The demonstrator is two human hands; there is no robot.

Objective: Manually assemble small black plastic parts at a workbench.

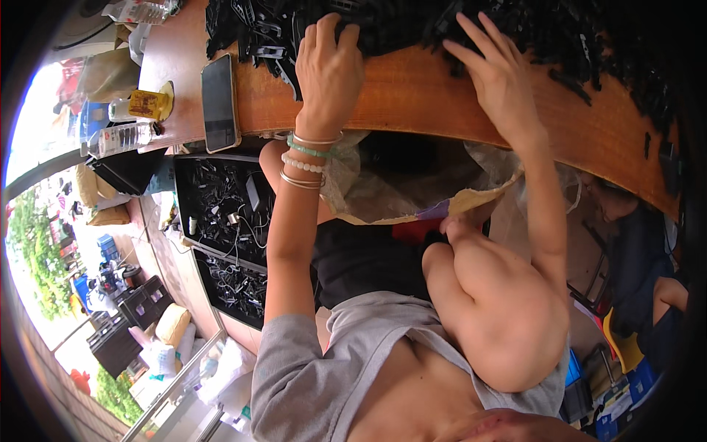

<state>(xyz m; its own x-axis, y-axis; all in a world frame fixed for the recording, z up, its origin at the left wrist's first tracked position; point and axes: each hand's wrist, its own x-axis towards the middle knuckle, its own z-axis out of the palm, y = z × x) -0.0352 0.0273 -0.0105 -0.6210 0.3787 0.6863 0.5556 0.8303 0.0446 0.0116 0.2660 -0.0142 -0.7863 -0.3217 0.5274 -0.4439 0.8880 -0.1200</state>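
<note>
My left hand [329, 74], with several bracelets [305, 158] at its wrist, reaches over the table's near edge. Its fingers curl down at the heap of black plastic parts [265, 29]; what they hold, if anything, is hidden. To the right, my right hand [504, 85] has its fingers stretched and spread at another part of the dark heap [567, 44]. Nothing shows in its grasp. A slim black part lies beside my left hand. The parts' exact kind cannot be made out.
A phone [219, 103] lies on the wooden table [412, 92], left of my hands. A yellow container [149, 104] and a plastic bottle [121, 138] stand further left. Below the edge hangs an open sack [353, 206]. Black crates [221, 206] of parts sit lower left. Another person's arm [669, 298] shows at right.
</note>
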